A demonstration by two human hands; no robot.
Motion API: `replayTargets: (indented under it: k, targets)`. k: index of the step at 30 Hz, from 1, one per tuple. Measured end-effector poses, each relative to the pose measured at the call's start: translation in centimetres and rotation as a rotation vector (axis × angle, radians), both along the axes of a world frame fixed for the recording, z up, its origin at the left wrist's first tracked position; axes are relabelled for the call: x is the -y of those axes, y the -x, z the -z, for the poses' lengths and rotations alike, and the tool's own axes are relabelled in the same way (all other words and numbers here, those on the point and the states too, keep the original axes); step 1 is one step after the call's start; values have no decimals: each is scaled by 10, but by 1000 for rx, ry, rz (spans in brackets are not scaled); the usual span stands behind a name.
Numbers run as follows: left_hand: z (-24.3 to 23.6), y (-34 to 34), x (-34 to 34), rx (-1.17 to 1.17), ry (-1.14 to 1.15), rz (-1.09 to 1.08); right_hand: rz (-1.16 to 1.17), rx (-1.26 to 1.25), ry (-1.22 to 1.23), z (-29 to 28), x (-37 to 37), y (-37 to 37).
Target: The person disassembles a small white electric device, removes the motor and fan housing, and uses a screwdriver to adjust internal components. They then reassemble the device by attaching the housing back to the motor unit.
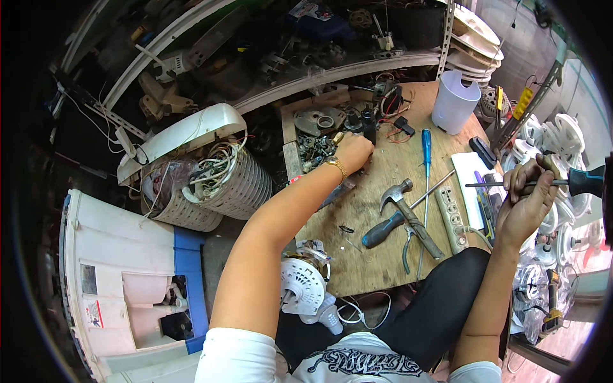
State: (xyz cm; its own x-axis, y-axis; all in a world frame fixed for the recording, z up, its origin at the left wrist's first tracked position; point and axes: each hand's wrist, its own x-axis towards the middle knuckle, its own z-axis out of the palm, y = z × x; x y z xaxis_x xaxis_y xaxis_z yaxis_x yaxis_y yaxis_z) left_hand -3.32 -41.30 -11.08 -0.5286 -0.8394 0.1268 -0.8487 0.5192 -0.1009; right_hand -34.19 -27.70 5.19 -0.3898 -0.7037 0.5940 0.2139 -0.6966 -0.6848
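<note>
My left hand (354, 153), with a gold watch on its wrist, reaches over a heap of small metal parts (313, 150) at the far left of the tabletop. Its fingers curl downward beside a dark cylinder (368, 121); what they pinch is hidden. Raised at the right, my right hand (533, 195) grips a screwdriver (584, 181) with a blue-and-black handle, its thin shaft pointing left. By my lap sits a white fan motor housing (303, 285) with a slotted round face. A hammer (412, 217) lies across other tools on the wooden table (338, 262).
Pliers (407, 250), a blue screwdriver (426, 150) and a power strip (452, 220) lie on the table. A translucent jug (456, 102) stands far right. Wire-filled baskets (239, 185) and a white-and-blue appliance (128, 255) flank the left; bagged white fan parts (555, 217) crowd the right.
</note>
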Motion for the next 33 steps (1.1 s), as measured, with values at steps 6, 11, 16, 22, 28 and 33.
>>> replayTargets:
  k: [6,11,16,22,28,33]
  targets:
    - [-6,-6,3,-60,-36,-42,11,11,-20,2,1,-2]
    - [-26,-19,-1,-1044,-518,-195,-37,42,-19,1,-3,-1]
    - [-39,-28,-12,-2120,-977,-423,-60,57,-27,4,-1,-4]
    - [-32,-24,-19,-1535,-868,-434,-59,21,-31,8,1,-6]
    - [-23,-34,-31,-311,-216,103,-78,29,-60,9,2,1]
    - [-28,-47,-35,-194,-200,-20,-90,40,-54,10,3,4]
